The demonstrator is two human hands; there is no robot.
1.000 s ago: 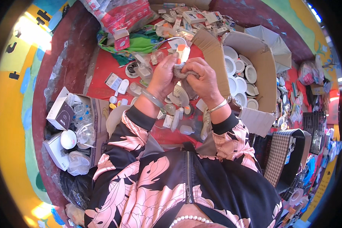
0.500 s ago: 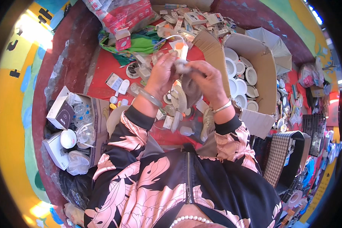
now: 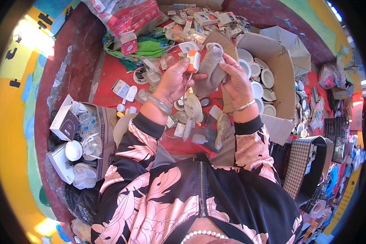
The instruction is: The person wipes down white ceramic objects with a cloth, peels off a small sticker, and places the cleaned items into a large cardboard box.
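My left hand (image 3: 173, 83) is closed on a small white-and-orange device (image 3: 193, 61), pinched between thumb and fingers. A white rounded piece (image 3: 187, 47) shows just beyond it, and a thin pale cord hangs below the fingers. My right hand (image 3: 236, 81) grips a grey-brown cloth (image 3: 209, 73) by its right side. The cloth hangs bunched beside the device, its left edge by my left fingertips. Under my hands lies a white round fixture (image 3: 192, 107) among small loose parts on a red sheet.
Right of my hands stands an open cardboard box (image 3: 278, 53) of white round fixtures. On the left, another carton (image 3: 105, 134) holds clear plastic items and small boxes. Small packages (image 3: 209, 18) pile up at the back beside a red-and-white sack (image 3: 130, 14). My shoe (image 3: 222, 128) is near the loose parts.
My right hand has moved right and away from the device, lifting and spreading the cloth that was bunched against it. The device in my left hand has tilted, showing its orange side.
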